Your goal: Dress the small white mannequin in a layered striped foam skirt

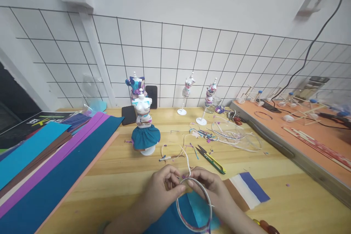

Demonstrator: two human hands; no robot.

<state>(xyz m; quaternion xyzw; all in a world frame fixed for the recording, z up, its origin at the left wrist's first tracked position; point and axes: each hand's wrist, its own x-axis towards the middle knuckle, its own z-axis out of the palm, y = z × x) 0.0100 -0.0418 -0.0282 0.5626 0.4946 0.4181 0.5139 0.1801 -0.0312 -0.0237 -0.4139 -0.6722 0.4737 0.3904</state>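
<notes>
Two hands at one ring. Right hand (pixel 211 186): thumb and forefinger pinch the top of the thin ring (pixel 210 210). Left hand (pixel 163 188): fingers curled, thumb against the ring's upper left; cannot tell whether its fingertips close on anything. Ring hangs below the fingers, toward the near edge of the table (pixel 301 204); holding it at the top probably leaves the rest of the loop free to turn. A white strip (pixel 188 161) rises from the pinch, loose end away from the person, likely so it does not tangle with the loop.

Beneath the ring, a light blue cloth (pixel 197 204) lies beside teal; perhaps only parked there. Just right of the right hand, a striped cloth (pixel 248 190) lies flat. Beyond the hands, snips (pixel 215 162), handles toward the right edge, presumably within easy reach for trimming; scraps (pixel 172 157) nearby fit that. Farther, toward the far right corner, a coil of pale cord (pixel 236 135).

Toward the far edge: a small dress form (pixel 142 108) in a teal skirt (pixel 146 137), upright on its base, perhaps for viewing. Along the left edge, long cloth strips (pixel 82 161) overlap in bands, each colour exposed, which would make picking easy.
</notes>
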